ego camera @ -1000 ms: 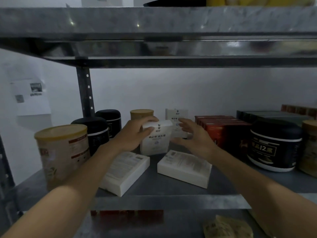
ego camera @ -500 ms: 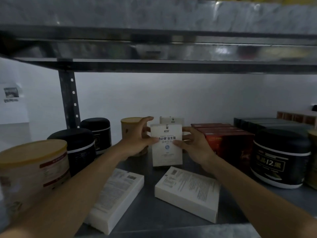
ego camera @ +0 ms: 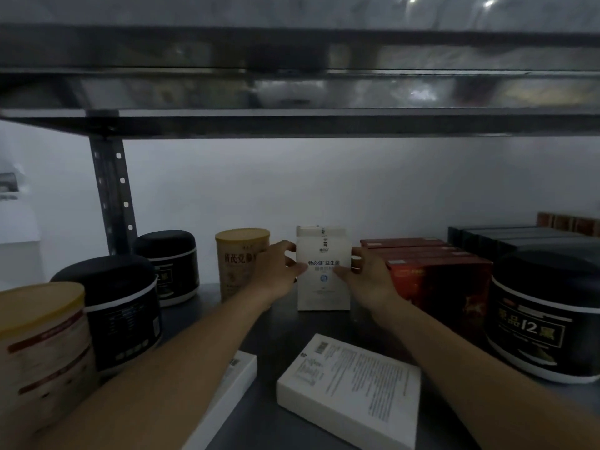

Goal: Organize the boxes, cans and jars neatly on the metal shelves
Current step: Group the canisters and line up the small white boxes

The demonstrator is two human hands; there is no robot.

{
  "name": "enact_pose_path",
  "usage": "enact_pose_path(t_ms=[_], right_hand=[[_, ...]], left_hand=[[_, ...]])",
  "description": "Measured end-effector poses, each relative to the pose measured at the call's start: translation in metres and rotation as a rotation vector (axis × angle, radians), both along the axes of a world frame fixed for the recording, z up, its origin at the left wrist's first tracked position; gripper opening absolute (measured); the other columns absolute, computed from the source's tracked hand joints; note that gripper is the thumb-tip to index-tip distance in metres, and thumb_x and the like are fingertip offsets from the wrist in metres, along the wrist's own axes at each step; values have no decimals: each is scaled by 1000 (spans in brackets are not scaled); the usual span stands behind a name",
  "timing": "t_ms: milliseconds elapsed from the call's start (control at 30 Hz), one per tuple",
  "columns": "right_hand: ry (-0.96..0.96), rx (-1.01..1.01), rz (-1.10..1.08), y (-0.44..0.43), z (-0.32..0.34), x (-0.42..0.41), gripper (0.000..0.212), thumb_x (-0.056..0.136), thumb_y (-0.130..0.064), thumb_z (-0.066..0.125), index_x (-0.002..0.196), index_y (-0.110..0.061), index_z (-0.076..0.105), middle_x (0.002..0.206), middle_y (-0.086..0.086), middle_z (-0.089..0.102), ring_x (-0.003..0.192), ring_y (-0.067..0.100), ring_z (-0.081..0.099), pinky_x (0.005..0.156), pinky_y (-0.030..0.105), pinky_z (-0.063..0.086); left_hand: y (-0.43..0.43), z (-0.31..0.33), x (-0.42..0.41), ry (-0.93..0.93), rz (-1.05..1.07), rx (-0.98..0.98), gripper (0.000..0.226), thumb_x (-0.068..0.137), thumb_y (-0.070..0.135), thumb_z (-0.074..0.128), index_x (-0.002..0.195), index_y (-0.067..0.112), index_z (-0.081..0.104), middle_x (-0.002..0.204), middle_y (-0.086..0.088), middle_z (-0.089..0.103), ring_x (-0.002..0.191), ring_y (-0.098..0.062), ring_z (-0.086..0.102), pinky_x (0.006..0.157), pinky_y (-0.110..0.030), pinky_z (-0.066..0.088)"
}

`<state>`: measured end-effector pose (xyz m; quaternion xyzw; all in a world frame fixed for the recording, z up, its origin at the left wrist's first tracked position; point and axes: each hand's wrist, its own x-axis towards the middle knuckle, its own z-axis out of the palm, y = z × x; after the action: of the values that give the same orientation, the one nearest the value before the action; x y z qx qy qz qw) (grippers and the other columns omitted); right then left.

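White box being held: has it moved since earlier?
Yes. The white box went from tilted, left of the rear box, to upright squarely before it.

Dim metal shelf [ego camera: 282, 339], goods standing along both ends.
At the front left corner stands a tan can [ego camera: 42, 352], a black jar [ego camera: 113, 306] behind it, a rear black jar [ego camera: 172, 264] further back, then a second tan can [ego camera: 242, 261]. Mid-back, an upright white box [ego camera: 323, 280] stands before a hidden box [ego camera: 319, 230]. Red boxes [ego camera: 431, 264], dark boxes [ego camera: 506, 238] and a big black jar [ego camera: 545, 316] fill the right end. Two flat boxes lie near the front edge: left one [ego camera: 235, 381], right one [ego camera: 350, 388].
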<state>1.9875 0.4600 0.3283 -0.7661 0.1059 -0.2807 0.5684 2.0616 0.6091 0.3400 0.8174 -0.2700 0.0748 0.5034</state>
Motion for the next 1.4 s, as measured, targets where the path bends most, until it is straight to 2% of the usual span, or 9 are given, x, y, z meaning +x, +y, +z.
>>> enact_pose_path(t_ms=[100,267,433,633,800,967,1133,1233,1400], right_hand=[[-13,-39,8,-2,-1,7,45,90,-4,63,133,-13,51,131,7,60,122,25,57,96,39,51],[18,-66,83,-4,-4,16,41,89,0,62,127,-11,51,121,0,59,108,11,54,58,11,47],[33,-51,80,-5,-7,29,52,88,0,62,133,-14,39,122,-1,56,113,16,55,73,18,47],[90,-106,67,-6,-7,27,70,86,15,51,144,-14,26,134,5,47,128,23,46,103,41,45],[117,-81,53,-11,-11,37,57,90,12,46,136,-17,29,123,-4,45,105,7,48,100,31,41],[97,-139,45,-11,-15,39,65,95,2,49,151,-14,19,145,5,38,136,26,38,104,28,36],[98,-147,104,-14,-20,40,57,92,11,42,139,-20,33,128,-2,48,118,10,46,76,1,41],[88,-170,114,-14,-24,41,76,88,14,46,150,-21,21,142,3,44,118,8,43,97,18,34],[101,-186,116,-14,-24,43,85,83,20,44,150,-27,19,145,1,42,131,15,41,107,32,36]], left_hand=[[-12,-3,5,32,41,-74,34,91,11,64,124,13,56,106,-12,66,97,-26,65,86,-45,56],[-22,-7,12,4,93,-106,43,90,14,66,132,14,56,116,-14,65,101,-25,64,89,-43,55],[-28,-6,15,-29,131,-72,43,91,14,65,133,13,55,132,-8,56,118,-21,53,95,-31,45],[-31,-6,18,66,77,-51,60,80,2,75,130,14,46,134,-10,52,101,-10,43,77,-23,40],[-33,-6,26,95,93,11,71,68,-2,83,124,14,42,134,-13,51,104,-13,44,77,-27,42],[-36,-10,38,109,86,31,78,63,-2,85,124,14,39,135,-12,50,103,-12,42,80,-28,43],[-39,-19,46,130,54,23,106,62,6,88,147,13,25,149,-8,40,134,-26,40,104,-37,41],[-38,-23,50,95,40,44,91,63,7,88,142,11,41,143,-5,49,131,-26,45,103,-36,43],[-36,-26,50,65,46,21,71,62,1,87,125,10,57,127,-5,63,114,-22,60,93,-38,53]])
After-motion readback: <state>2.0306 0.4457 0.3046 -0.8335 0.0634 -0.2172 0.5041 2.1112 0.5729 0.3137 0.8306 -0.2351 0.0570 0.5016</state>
